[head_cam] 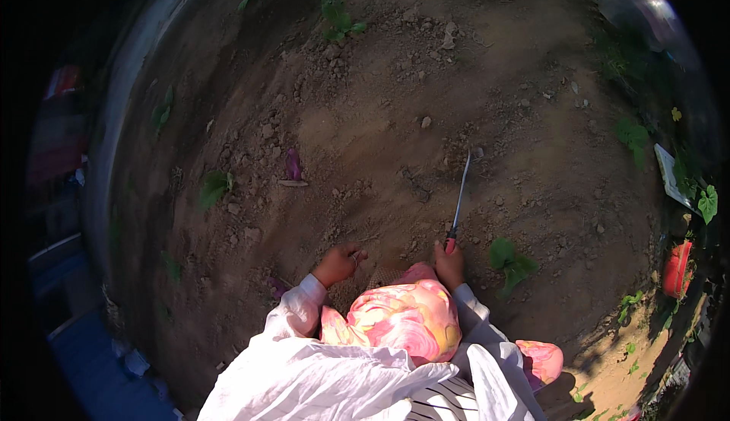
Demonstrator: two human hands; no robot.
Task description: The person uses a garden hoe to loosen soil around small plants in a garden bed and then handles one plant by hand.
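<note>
My right hand (pixel 450 264) is closed round the red handle of a thin metal hand tool (pixel 462 187). The tool's slender shaft points away from me, and its slightly bent tip is at the loose soil (pixel 365 136). On the left, my left hand (pixel 339 263) hovers over or rests on the soil, fingers curled, with a ring-like band at one finger; whether it holds anything small is unclear. A leafy seedling (pixel 513 264) grows just right of my right hand. Part of my patterned pink trousers (pixel 405 318) shows between my hands.
More seedlings stand at the left (pixel 215 188) and far side (pixel 337 19). A purple object (pixel 293 164) lies on the soil, left of centre. At the right edge are a white-rimmed panel (pixel 673 175) and a red container (pixel 677 270). A pale strip (pixel 128 73) borders the left.
</note>
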